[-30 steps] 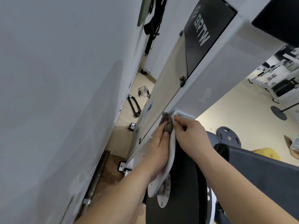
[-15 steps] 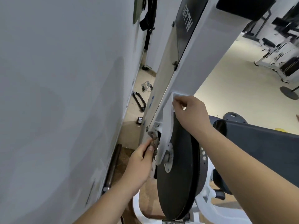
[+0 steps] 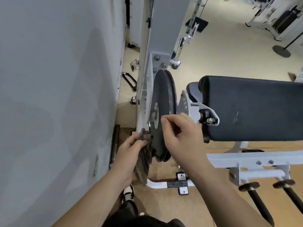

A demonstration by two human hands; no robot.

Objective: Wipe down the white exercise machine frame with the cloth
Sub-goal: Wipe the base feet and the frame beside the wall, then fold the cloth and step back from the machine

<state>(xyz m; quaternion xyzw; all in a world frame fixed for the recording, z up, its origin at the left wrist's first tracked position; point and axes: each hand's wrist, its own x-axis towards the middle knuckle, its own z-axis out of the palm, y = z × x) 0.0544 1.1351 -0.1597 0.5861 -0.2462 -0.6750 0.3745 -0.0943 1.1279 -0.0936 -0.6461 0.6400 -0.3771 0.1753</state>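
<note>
1. The left grip point(image 3: 131, 151) is clenched around a brown-grey cloth point(image 3: 144, 163). The bunched upper end of the cloth presses on the low part of the white exercise machine frame point(image 3: 162, 30), just beside the lower left edge of the black disc point(image 3: 159, 95). The rest of the cloth hangs down below the fingers.
2. The right grip point(image 3: 180, 138) is in front of the disc, near its metal hub. Its fingers are loosely bent and I see nothing held between them. If a fingertip touches the disc, I cannot tell.
3. The frame is painted white. It has a wide upright column close to the grey wall point(image 3: 49, 95), and under it a bracket plate point(image 3: 157, 61) with silver bolts that carries the disc.
4. To the right, a white beam point(image 3: 246, 159) of the same machine runs sideways. Two black pegs point(image 3: 255, 199) stick out below it.
5. A thick black roller pad point(image 3: 250, 108) stands above this beam, to the right of the disc.
6. A white base tube point(image 3: 172, 184) with a black ribbed strip lies on the floor point(image 3: 221, 54), under the disc.
7. A black and white shoe point(image 3: 128, 193) stands near the wall, below the cloth.
</note>
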